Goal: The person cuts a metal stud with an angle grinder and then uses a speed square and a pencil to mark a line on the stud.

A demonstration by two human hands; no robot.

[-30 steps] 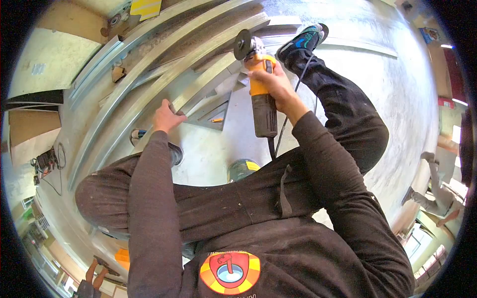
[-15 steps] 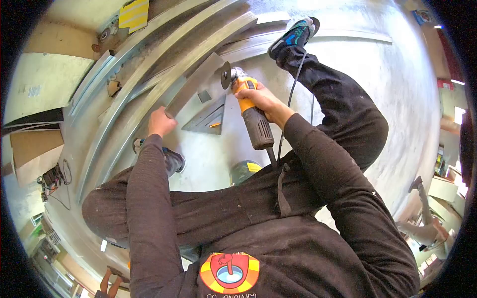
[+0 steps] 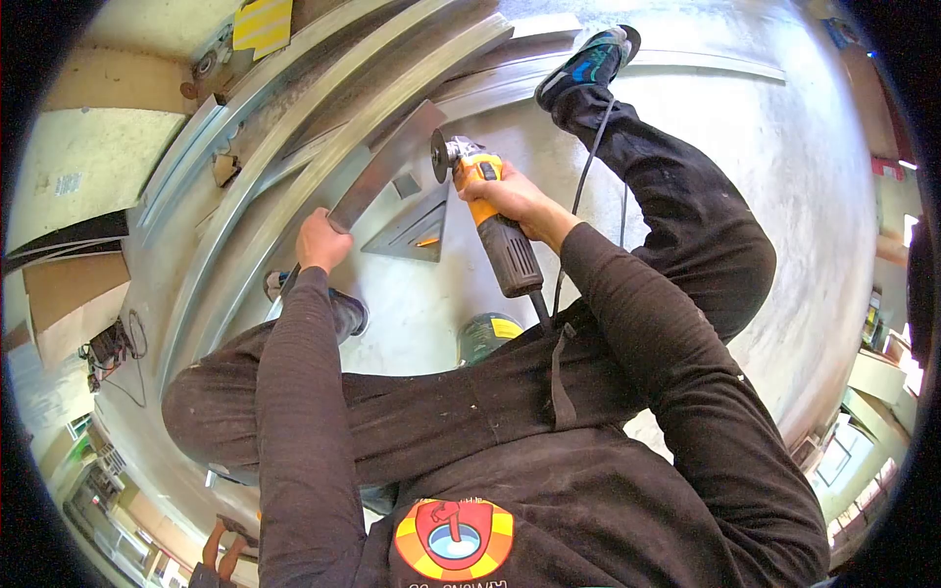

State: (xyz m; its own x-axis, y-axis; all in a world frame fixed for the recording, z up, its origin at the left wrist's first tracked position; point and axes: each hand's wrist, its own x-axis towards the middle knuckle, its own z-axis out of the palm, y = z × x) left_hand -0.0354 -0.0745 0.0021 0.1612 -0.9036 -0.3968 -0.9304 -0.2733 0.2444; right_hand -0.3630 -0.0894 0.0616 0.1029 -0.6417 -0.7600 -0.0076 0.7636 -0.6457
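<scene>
My right hand [image 3: 515,201] grips a yellow and grey angle grinder [image 3: 485,211]. Its disc [image 3: 438,155] stands next to the far end of a flat metal strip [image 3: 387,162]. My left hand [image 3: 321,240] holds the near end of that strip, which is tilted up off the floor. The grinder's black cord [image 3: 578,196] runs back along my right leg [image 3: 676,196]. I squat on a concrete floor [image 3: 784,176].
Long galvanised metal channels [image 3: 294,127] lie across the floor beyond the strip. A metal triangle with a pencil [image 3: 417,235] lies under the grinder. A green and yellow tape roll [image 3: 487,336] sits by my lap. Boards [image 3: 69,176] and cables [image 3: 113,343] are at the left.
A second ago the grinder was raised farther right near my shoe; my right hand swung it left and down to the strip. My left hand lifted the strip's end up.
</scene>
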